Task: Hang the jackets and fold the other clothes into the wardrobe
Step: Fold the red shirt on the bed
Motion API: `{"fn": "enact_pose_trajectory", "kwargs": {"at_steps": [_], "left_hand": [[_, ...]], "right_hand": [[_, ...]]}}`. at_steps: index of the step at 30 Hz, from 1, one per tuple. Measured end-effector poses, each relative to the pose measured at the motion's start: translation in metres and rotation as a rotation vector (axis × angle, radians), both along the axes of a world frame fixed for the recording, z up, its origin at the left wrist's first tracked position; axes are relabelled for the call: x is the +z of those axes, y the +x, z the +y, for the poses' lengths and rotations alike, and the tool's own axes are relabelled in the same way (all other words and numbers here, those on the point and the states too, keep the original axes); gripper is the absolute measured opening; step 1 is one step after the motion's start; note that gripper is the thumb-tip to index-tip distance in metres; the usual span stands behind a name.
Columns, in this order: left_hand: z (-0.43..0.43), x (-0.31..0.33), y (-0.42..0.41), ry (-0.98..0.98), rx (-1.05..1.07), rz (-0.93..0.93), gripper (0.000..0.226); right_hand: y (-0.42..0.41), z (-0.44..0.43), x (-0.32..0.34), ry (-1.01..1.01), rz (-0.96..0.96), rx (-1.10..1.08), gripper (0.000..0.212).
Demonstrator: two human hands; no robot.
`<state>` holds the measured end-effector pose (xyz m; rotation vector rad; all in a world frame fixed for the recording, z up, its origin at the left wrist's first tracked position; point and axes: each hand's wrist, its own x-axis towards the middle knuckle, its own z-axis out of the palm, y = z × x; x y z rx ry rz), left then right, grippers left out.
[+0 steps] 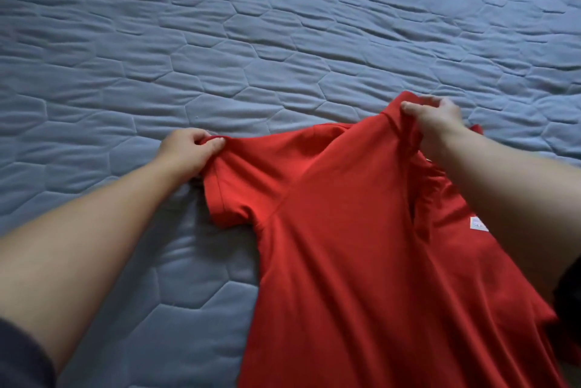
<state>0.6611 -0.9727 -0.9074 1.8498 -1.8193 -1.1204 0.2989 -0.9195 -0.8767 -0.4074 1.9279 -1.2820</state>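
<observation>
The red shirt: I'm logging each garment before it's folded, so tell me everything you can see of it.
The red shirt is a plain short-sleeved top with a collar, in smooth, knit-looking cloth. It lies spread and slightly creased on the blue quilted bed cover, and its lower end runs out of frame. The left hand pinches the top edge of one sleeve. The right hand grips the collar. A small white label shows beside the right forearm.

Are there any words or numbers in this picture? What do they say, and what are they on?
White label on the red shirt: faint pale letters, too blurred and partly hidden to read.
Quilt: no words or numbers, only stitched shapes.
Nothing else in view carries any text.
</observation>
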Motion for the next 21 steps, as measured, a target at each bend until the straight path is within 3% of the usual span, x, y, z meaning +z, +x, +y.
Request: {"fn": "enact_pose_trajectory", "kwargs": {"at_steps": [2,4,7,11,15,17,19,21], "left_hand": [[0.004,-0.004,-0.002,0.108,0.197,0.141,0.024],[0.009,-0.006,-0.004,0.204,0.307,0.238,0.018],[0.012,-0.004,-0.004,0.261,0.184,0.268,0.015],[0.013,-0.009,0.002,0.132,0.253,0.158,0.015],[0.02,-0.015,-0.005,0.068,0.248,-0.135,0.019],[0.021,-0.008,-0.011,0.04,0.265,-0.249,0.021],[0.026,0.006,-0.021,0.006,0.288,-0.312,0.025],[0.041,0.023,-0.034,-0.169,0.22,-0.379,0.034]], "right_hand": [[0.005,0.005,0.003,0.074,-0.169,0.157,0.01],[0.008,0.011,0.008,0.251,-0.197,0.374,0.008],[0.007,0.004,0.015,0.399,-0.066,0.484,0.013],[0.001,-0.005,0.014,0.115,0.002,0.081,0.017],[0.01,0.012,0.0,0.049,-0.145,0.283,0.014],[0.011,0.017,0.001,0.023,-0.097,0.322,0.008],[0.0,0.029,0.005,-0.003,-0.024,0.252,0.017],[-0.022,0.055,0.011,0.013,0.14,0.186,0.025]]}}
